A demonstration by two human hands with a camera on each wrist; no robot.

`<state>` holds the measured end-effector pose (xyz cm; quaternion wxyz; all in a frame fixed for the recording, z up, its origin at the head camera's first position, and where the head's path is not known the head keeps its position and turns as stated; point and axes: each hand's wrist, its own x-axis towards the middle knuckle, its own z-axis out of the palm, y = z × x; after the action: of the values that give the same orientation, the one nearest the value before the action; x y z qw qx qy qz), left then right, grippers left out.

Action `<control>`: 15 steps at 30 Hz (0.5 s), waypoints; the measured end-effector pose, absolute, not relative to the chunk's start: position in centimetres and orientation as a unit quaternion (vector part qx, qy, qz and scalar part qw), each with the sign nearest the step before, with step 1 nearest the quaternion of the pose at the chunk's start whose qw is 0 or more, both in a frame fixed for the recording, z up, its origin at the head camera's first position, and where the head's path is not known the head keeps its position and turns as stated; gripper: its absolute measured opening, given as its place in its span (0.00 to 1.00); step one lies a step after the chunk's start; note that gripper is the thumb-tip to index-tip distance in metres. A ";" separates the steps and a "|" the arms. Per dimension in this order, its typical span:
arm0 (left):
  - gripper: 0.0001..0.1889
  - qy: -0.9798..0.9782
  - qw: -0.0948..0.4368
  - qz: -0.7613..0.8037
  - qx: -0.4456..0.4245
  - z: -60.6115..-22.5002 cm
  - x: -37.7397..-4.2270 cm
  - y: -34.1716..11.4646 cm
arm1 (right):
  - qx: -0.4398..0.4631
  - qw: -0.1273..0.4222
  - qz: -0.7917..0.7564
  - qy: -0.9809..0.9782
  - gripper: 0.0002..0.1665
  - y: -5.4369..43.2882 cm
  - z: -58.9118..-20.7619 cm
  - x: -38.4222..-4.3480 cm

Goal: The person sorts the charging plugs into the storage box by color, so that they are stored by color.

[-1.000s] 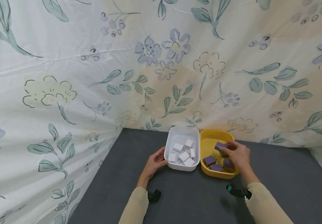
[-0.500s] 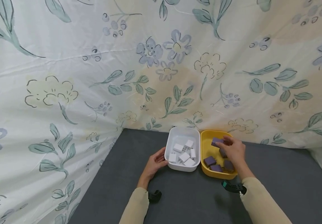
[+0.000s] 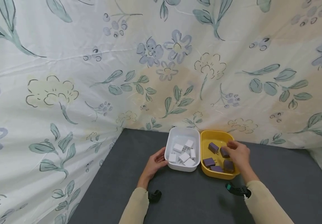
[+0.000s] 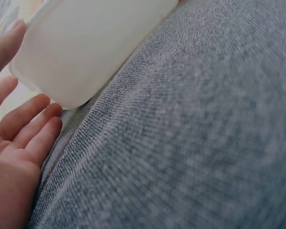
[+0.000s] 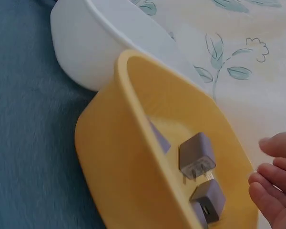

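My left hand (image 3: 153, 164) rests against the left side of the white bin (image 3: 182, 168), its fingers relaxed in the left wrist view. White charger plugs (image 3: 184, 157) lie loose inside that bin. Right beside it stands a yellow bin (image 3: 217, 175) with several purple charger plugs in it. One purple charger plug (image 3: 213, 147) lies toward the back, prongs facing right. My right hand (image 3: 239, 154) hovers over the yellow bin's right side, near another purple charger plug (image 3: 224, 151). In the right wrist view its fingers (image 5: 271, 183) are loosely bent and hold nothing.
Both bins stand on a dark grey cloth-covered table (image 3: 189, 199), close to its back edge. Behind them hangs a floral fabric sheet (image 3: 161, 93), which also runs along the left side. A black band (image 3: 238, 189) is on the right wrist.
My right hand carried a purple charger plug toward the back of the yellow bin and let go of it there. The hand then moved back to the right. My left hand stayed put.
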<state>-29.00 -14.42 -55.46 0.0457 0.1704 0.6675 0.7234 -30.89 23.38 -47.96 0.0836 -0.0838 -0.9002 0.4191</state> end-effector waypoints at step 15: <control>0.31 0.767 -0.040 0.630 0.116 -54.6 -30.7 -11.9 | 0.075 0.130 0.235 -0.960 0.17 26.6 -45.9 -30.7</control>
<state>-30.69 -11.88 -54.63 -0.0400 0.1155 0.7666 0.6304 -30.75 26.59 -45.93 0.1296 0.0749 -0.9603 0.2354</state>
